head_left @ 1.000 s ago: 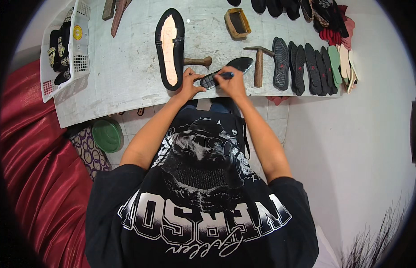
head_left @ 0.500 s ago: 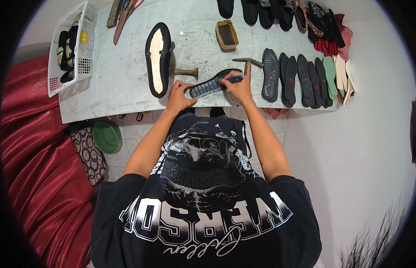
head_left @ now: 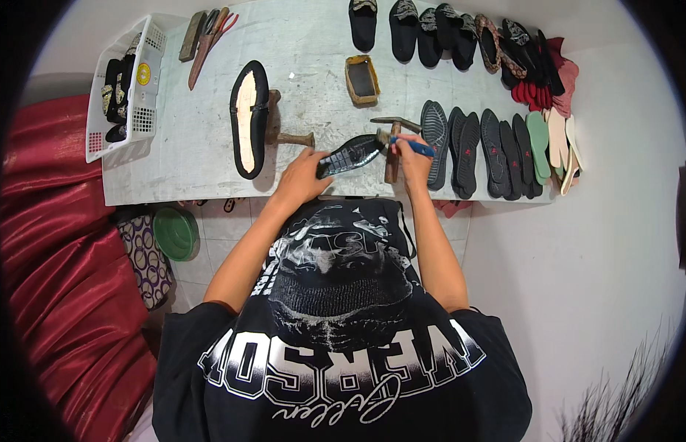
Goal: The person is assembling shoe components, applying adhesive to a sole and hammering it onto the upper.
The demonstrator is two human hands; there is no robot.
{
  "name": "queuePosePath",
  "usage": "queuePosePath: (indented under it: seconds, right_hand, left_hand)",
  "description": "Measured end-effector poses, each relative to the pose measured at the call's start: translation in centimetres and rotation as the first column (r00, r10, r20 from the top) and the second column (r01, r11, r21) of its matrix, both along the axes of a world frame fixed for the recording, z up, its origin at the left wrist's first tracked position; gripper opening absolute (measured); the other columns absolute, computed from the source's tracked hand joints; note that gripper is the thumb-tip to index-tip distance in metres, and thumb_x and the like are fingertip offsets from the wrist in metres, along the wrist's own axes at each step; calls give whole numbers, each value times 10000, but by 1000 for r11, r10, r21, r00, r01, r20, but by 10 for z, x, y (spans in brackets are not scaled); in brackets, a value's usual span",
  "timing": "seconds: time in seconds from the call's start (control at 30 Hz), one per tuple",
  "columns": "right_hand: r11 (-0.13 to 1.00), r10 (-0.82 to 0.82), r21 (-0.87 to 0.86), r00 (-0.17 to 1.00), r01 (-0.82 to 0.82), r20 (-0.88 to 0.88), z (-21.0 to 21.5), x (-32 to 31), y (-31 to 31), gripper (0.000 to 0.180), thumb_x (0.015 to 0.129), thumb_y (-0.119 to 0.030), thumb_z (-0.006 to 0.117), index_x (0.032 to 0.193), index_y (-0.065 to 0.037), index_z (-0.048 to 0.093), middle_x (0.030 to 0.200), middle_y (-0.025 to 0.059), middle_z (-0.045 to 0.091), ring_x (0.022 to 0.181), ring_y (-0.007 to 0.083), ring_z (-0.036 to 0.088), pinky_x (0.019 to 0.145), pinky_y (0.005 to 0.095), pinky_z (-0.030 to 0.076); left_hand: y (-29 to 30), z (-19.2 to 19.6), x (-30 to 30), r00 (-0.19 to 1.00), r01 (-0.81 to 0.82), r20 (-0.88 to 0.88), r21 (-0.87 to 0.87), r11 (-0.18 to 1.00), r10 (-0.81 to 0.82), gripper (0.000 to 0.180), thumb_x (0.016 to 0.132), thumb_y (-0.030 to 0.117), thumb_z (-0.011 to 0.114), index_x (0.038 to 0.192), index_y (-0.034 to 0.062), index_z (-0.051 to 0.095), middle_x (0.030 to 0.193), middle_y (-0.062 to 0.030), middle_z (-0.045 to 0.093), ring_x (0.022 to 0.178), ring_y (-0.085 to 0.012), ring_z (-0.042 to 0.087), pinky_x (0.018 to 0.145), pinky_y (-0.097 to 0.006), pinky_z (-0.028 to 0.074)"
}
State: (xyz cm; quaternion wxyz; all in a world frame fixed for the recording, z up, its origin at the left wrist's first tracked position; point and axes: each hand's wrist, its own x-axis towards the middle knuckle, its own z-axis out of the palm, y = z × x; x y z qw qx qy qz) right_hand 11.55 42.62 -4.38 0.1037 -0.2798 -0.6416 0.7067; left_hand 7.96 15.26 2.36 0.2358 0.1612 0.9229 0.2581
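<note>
My left hand (head_left: 302,179) grips the near-left end of a black shoe sole (head_left: 350,158), whose gridded face is turned up and looks wet. In my right hand (head_left: 414,163) is a blue-handled brush (head_left: 420,147), its bristles at the sole's far-right end. A hammer (head_left: 392,158) lies under and beside my right hand. To the left, an upside-down black shoe (head_left: 249,121) with a pale underside rests on a metal shoe stand (head_left: 293,138). Beyond the sole stands an open yellowish container (head_left: 361,79) with dark contents.
Several black soles (head_left: 434,140) line the right side, with green and cream ones (head_left: 538,144) beyond. Finished slippers (head_left: 403,31) stand along the far edge. A white basket (head_left: 148,96) of shoes and red-handled pliers (head_left: 224,28) are at the left.
My right hand has moved right with the brush, from the sole's middle to its far end. The sole has tilted up somewhat. The whole view has shifted slightly.
</note>
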Motion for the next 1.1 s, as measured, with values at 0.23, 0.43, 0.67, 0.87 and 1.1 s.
queuePosePath:
  seconds: [0.23, 0.43, 0.67, 0.87, 1.1]
  right_hand:
    - [901, -99, -429, 994, 68, -49, 31, -79, -8, 338, 997, -114, 585, 1220, 137, 619, 1136, 216, 686, 951, 289, 737, 885, 349, 641]
    - [873, 36, -487, 999, -22, 20, 13, -103, -6, 451, 1035, -206, 609, 1358, 98, 531, 1179, 179, 645, 982, 308, 733, 916, 369, 627]
    - [895, 113, -439, 991, -71, 70, 5, -66, 4, 645, 943, -149, 702, 1494, 65, 444, 1202, 189, 697, 995, 250, 732, 857, 319, 605]
    - [729, 448, 434, 849, -529, 280, -12, -21, 16, 493, 826, -75, 705, 1297, 53, 636, 1146, 225, 721, 1006, 307, 720, 904, 389, 564]
    - [308, 565, 720, 729, -621, 386, -27, -11, 3, 677, 721, 13, 723, 1371, 72, 544, 1281, 287, 597, 1266, 486, 503, 1057, 489, 451]
  left_hand:
    - [68, -35, -86, 915, -348, 365, 509, 787, 169, 637, 968, 263, 712, 1515, 36, 476, 1507, -127, 533, 1146, -237, 661, 925, -373, 555]
    - [89, -43, -121, 677, -628, 714, 432, 647, 181, 665, 1044, 207, 572, 1621, 32, 290, 1573, -142, 464, 1262, -245, 617, 982, -358, 525]
    - [70, -45, -89, 721, -595, 682, 517, 616, 125, 542, 1042, 134, 538, 1565, 50, 425, 1530, -87, 543, 1211, -188, 654, 945, -324, 522]
    - [7, -65, -20, 933, -355, 272, 597, 719, 234, 349, 983, 104, 669, 1318, 6, 658, 1216, -63, 710, 998, -159, 703, 886, -281, 543]
    - [-37, -88, 32, 943, -227, -185, 248, 942, 276, 668, 694, 92, 893, 1315, 37, 654, 1296, -134, 599, 1171, -315, 618, 1017, -402, 512]
